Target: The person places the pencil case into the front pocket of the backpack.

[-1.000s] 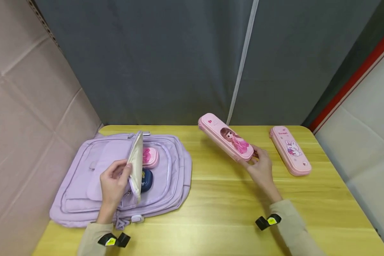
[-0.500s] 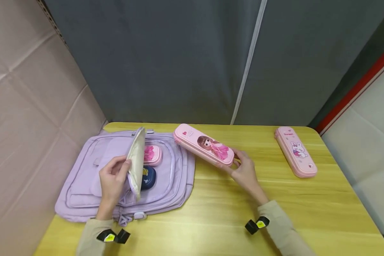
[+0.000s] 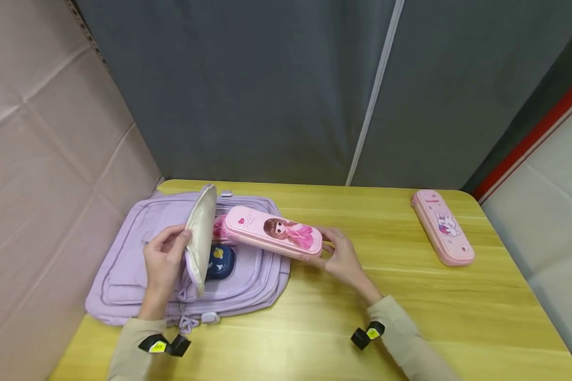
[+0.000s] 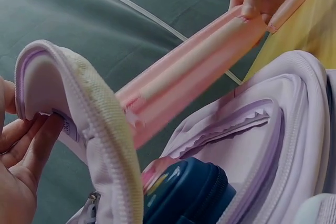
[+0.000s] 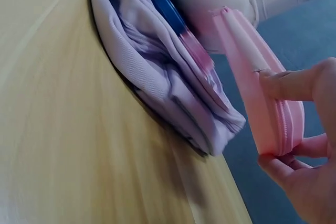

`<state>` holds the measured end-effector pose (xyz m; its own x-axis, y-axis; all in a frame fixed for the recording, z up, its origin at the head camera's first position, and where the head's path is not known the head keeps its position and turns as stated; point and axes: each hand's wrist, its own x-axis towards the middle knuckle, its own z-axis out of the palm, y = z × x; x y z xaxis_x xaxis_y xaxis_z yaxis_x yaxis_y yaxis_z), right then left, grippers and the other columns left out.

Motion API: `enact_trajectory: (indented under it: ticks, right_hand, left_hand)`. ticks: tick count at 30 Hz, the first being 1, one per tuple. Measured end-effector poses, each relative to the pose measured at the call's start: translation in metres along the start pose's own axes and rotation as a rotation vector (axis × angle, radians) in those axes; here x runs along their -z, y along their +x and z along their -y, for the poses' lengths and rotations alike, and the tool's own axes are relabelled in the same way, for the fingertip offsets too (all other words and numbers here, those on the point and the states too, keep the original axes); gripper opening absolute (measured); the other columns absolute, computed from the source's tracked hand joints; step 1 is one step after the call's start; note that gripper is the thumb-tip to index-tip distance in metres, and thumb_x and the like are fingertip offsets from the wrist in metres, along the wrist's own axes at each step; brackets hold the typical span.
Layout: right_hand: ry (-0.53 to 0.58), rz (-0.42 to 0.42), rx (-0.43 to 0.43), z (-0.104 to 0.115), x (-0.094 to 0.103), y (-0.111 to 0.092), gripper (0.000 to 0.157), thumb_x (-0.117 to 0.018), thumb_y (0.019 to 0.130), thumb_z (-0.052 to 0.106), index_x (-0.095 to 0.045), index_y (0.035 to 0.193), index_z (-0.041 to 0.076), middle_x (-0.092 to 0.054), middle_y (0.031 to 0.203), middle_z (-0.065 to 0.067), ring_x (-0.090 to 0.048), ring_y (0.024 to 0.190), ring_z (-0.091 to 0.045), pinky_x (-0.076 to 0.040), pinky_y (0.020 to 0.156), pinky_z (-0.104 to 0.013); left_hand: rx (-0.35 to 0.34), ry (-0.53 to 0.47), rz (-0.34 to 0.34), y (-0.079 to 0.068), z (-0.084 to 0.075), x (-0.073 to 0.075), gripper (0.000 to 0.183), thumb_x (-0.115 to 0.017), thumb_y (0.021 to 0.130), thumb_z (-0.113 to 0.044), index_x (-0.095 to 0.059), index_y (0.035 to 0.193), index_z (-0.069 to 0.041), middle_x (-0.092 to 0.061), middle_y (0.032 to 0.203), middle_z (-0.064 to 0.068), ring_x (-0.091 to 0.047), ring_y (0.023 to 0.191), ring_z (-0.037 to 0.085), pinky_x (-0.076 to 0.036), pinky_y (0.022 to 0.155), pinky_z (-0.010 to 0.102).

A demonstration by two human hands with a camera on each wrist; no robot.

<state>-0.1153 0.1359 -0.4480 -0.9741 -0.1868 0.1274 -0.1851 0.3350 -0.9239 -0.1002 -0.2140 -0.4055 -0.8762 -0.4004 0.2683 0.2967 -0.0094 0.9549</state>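
Note:
A lilac backpack (image 3: 138, 264) lies flat on the table, its front pocket unzipped. My left hand (image 3: 164, 259) pinches the edge of the pocket flap (image 3: 202, 238) and holds it raised, the pale lining facing right. My right hand (image 3: 340, 254) grips one end of a pink pencil case (image 3: 271, 233) printed with a doll in a pink dress. The case is held over the bag, its far end close to the flap. Under it, inside the pocket, a dark blue case (image 3: 221, 262) with a planet print sits beside another pink case (image 3: 219, 230), partly hidden.
A second pink pencil case (image 3: 443, 227) with a rabbit print lies on the wooden table (image 3: 386, 296) at the right. Grey curtain (image 3: 267, 95) hangs behind the table, and a pale covered wall (image 3: 52, 185) stands at the left.
My right hand has carried the doll-print pencil case leftward, from above the table to over the open pocket. My left hand keeps holding the flap up.

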Motion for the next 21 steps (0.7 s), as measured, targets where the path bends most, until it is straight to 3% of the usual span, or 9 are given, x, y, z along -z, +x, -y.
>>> enact_trajectory:
  ticks: [4,11,21]
  right_hand:
    - [-0.023,0.078,0.043,0.0,-0.01,0.0,0.075,-0.09,0.073,0.006,-0.054,0.138,-0.006,-0.055,0.133,-0.02,-0.055,0.128,-0.034,-0.052,0.105,-0.027]
    - [0.003,0.177,0.12,0.002,-0.021,-0.001,0.075,-0.09,0.074,0.011,-0.055,0.138,-0.006,-0.057,0.131,-0.02,-0.057,0.124,-0.033,-0.052,0.106,-0.034]
    - [0.002,0.122,0.132,0.007,-0.031,0.004,0.079,-0.092,0.072,0.012,-0.053,0.139,-0.005,-0.062,0.132,-0.018,-0.063,0.122,-0.036,-0.055,0.105,-0.04]
  left_hand:
    - [-0.039,-0.012,-0.015,0.003,-0.002,-0.001,0.02,-0.064,0.089,0.011,-0.076,0.09,-0.005,-0.075,0.077,-0.007,-0.069,0.068,0.001,-0.057,0.066,0.011]
    - [-0.111,-0.011,-0.056,0.008,-0.006,-0.002,0.022,-0.064,0.089,0.011,-0.076,0.088,-0.008,-0.076,0.077,-0.008,-0.07,0.069,-0.001,-0.057,0.067,0.01]
    - [-0.118,-0.022,-0.06,0.01,-0.008,-0.007,0.012,-0.069,0.088,0.007,-0.078,0.093,0.0,-0.077,0.077,-0.006,-0.07,0.066,0.001,-0.057,0.063,0.011]
